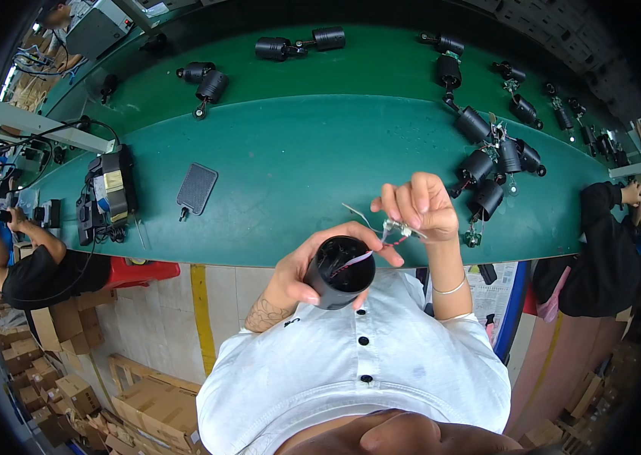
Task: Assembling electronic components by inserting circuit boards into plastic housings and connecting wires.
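At the worktop (275,167)'s near edge, the left hand (295,265) has its fingers curled around a black cylindrical housing (329,295), while the right hand (430,208), fingers pinched nearly together, grips a small wired assembly (396,227) whose leads (357,260) are best kept slack.

On the table (282,174), a panel (198,189) lies left of the held cylinder (336,282), clustered cylinders (509,156) right.

We are in a factory workshop. We can tell because we see a long green desk (275,167) with many black tubes (477,164) that look alike, other people (59,265) beside it too, piles of brown boxes (160,409), and a yellow line (201,318) on the floor (163,315).
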A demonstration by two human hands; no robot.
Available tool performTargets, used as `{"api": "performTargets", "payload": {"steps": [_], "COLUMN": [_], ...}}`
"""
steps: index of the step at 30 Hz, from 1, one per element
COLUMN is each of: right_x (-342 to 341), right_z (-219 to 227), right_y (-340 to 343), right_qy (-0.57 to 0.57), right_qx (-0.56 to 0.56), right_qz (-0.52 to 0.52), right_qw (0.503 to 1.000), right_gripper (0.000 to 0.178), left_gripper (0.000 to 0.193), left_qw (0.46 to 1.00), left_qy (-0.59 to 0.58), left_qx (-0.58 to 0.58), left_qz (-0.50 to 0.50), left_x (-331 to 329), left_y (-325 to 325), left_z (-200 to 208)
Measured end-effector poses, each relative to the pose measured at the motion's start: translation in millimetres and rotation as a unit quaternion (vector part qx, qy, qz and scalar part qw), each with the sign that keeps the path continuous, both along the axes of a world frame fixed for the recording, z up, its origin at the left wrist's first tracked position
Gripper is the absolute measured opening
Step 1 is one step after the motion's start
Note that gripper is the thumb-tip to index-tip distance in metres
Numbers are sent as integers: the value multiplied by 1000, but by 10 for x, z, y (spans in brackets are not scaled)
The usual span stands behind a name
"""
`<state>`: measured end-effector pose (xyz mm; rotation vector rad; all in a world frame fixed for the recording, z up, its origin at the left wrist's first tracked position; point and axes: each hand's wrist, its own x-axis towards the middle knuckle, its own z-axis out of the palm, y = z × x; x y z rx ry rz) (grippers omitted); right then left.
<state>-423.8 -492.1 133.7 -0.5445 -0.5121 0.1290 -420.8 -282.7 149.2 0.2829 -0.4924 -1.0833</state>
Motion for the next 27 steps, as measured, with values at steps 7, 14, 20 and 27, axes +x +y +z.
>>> {"api": "performTargets", "payload": {"steps": [7,14,20,27], "right_x": [-124,-162,-207,-224], "right_z": [-95,-100,-35,53], "right_y": [194,79,102,70], "right_qy": [174,268,250,213], "right_qx": [25,-68,-134,-233], "right_qz": [-47,28,-150,-231], "right_qw": [983,961,947,920], "right_gripper": [10,11,11,13], "left_gripper": [82,79,87,95], "left_qw": [886,786,831,798], "left_qy": [-379,-534,-423,-457], "left_qx": [157,218,258,239], "left_qz": [218,221,254,310], "left_x": [72,113,60,91], "left_y": [-6,43,37,76], "left_z": [110,183,118,27]}}
